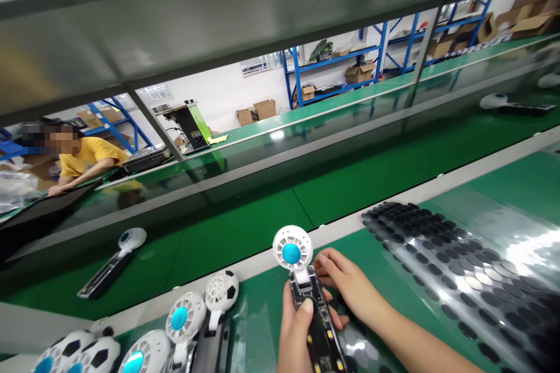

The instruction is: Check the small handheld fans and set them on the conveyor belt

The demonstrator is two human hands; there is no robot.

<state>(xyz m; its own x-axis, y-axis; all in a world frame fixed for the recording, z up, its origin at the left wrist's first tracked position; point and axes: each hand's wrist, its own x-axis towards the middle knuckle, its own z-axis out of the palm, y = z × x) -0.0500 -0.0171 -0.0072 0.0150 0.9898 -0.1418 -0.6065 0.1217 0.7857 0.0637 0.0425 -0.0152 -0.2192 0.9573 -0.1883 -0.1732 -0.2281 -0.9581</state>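
Left hand (294, 329) clasps a handheld fan (318, 310); right hand (345, 282) curls beside it, grip unclear.
Likely light, stiff; exposed circuit board (324, 341) fragile, best held by edges.

Beyond the green conveyor belt (245, 204), a co-worker (87, 154) in a yellow shirt (94, 148) leans over the far bench (306, 112), a black device (191, 128) with a green panel (200, 122) stands nearby, and 2 cardboard boxes (265, 109) sit by the wall (227, 87), left of blue shelving (336, 60).
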